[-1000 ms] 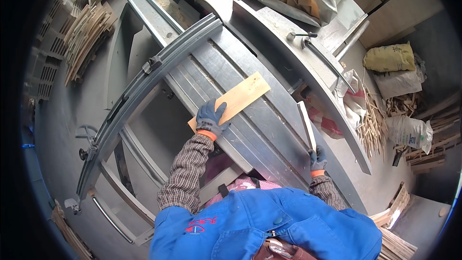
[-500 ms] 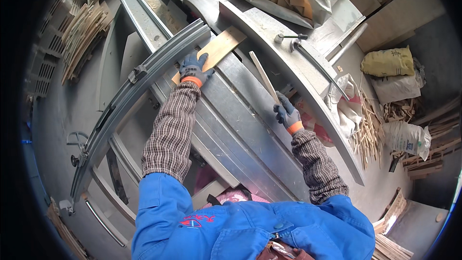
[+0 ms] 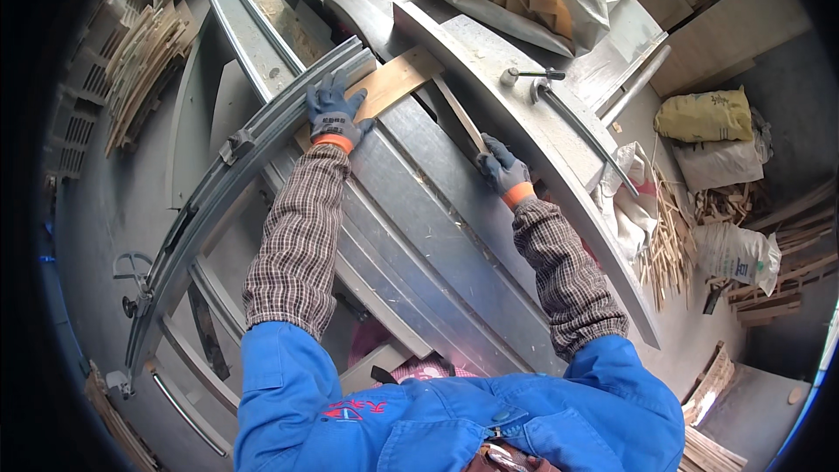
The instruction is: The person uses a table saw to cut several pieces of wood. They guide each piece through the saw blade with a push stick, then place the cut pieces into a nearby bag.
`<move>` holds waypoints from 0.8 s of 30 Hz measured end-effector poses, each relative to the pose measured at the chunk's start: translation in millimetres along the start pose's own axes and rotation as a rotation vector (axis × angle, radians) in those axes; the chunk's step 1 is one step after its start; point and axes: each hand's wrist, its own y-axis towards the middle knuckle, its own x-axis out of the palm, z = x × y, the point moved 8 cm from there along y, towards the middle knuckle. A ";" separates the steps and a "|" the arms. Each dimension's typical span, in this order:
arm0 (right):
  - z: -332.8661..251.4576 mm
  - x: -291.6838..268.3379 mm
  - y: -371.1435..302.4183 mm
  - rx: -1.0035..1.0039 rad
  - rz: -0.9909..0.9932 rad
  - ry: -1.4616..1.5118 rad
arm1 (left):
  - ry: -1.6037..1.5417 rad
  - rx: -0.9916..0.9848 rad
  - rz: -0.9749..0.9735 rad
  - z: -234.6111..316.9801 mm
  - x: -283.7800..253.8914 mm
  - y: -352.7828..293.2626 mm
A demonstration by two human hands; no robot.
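Note:
A short pale wooden board (image 3: 395, 84) lies across the metal saw table (image 3: 428, 201), along a grey fence rail (image 3: 293, 109). My left hand (image 3: 335, 118), in a grey-blue glove with an orange cuff, lies at the board's left end with fingers spread toward the rail and thumb out beside the wood. A thin wooden stick (image 3: 461, 114) is pinched in my gloved right hand (image 3: 503, 166). Its far tip reaches the board's right end; whether they touch I cannot tell. Beside the stick runs a long metal guide fence (image 3: 524, 131).
A white sack (image 3: 590, 0) of wood offcuts rests on the machine's far side. A lever clamp (image 3: 529, 76) sits right of the guide fence. Thin wood strips (image 3: 669, 245) and filled bags (image 3: 703, 114) lie at right. More slats (image 3: 144, 70) are stacked at far left.
My right hand has moved left and away from me, bringing the stick's tip to the board. My left hand has shifted left, its fingers now spread by the rail. The board sits slightly further left.

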 end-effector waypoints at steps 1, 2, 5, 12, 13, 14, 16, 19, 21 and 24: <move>2.7 1.5 3.4 0.000 0.009 0.032 | -0.015 -0.052 0.007 -3.2 -2.8 -0.7; 5.2 3.5 5.8 0.001 0.018 0.064 | -0.030 -0.104 0.014 -6.6 -5.6 -1.9; -4.2 11.7 4.6 0.039 0.015 0.065 | -0.058 -0.136 0.032 -18.5 -3.4 0.3; 8.8 -1.4 12.3 -0.114 0.102 -0.136 | -0.096 -0.119 0.011 -8.6 -10.2 -2.9; 9.4 -1.0 11.5 -0.111 0.104 -0.158 | -0.102 -0.125 0.017 -8.3 -10.5 -4.3; 9.7 -1.3 10.6 -0.108 0.106 -0.180 | -0.108 -0.131 0.022 -8.5 -10.9 -5.7; 1.7 3.0 5.8 -0.077 0.095 -0.189 | -0.100 -0.145 0.034 -10.8 -9.1 -6.4; -3.8 4.3 2.3 -0.056 0.095 -0.217 | -0.092 -0.148 0.038 -11.9 -9.2 -6.2; -9.8 2.5 1.3 -0.129 0.132 -0.317 | -0.090 -0.147 0.031 -11.6 -9.3 -5.8; -6.1 3.3 4.7 -0.095 0.116 -0.291 | -0.084 -0.152 0.032 -12.6 -6.8 -4.0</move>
